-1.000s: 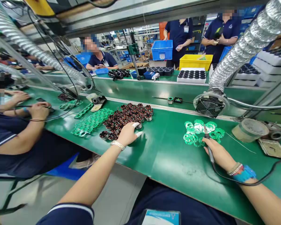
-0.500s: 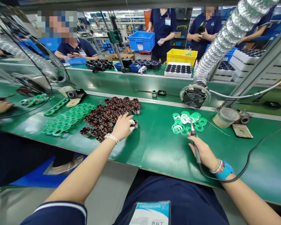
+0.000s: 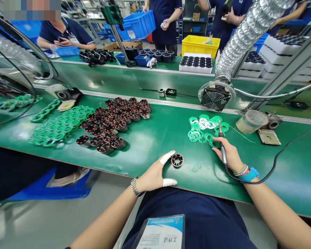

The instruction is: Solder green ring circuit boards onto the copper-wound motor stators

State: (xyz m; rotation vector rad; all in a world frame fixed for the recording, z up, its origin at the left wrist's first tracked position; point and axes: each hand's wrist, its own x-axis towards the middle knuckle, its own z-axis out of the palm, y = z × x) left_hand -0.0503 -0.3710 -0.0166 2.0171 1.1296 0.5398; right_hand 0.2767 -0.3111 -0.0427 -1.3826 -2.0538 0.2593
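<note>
My left hand (image 3: pixel 158 173) lies near the front edge of the green bench, thumb and fingers spread, with white finger cots on two tips. Just beyond its fingertips a single motor stator (image 3: pixel 177 160) with copper windings rests on the bench; nothing is gripped. My right hand (image 3: pixel 229 154) is closed round a soldering iron (image 3: pixel 223 152), its tip pointing up and away over a loose pile of green ring-shaped circuit boards (image 3: pixel 195 135). One finger of that hand is close to a ring board at the pile's near side. To the left stands a cluster of wound stators (image 3: pixel 110 126).
Green board panels (image 3: pixel 62 126) lie left of the stators. A fume fan (image 3: pixel 214 97) on a silver duct stands behind the ring boards. At right are a translucent cup (image 3: pixel 251 121) and a sponge tray (image 3: pixel 269 137). The iron's cord loops right. Co-workers are across the bench.
My left hand has come from the stator cluster toward the bench's front middle and let go of one stator there. My right hand, with the iron, has shifted slightly right. The view has tilted down.
</note>
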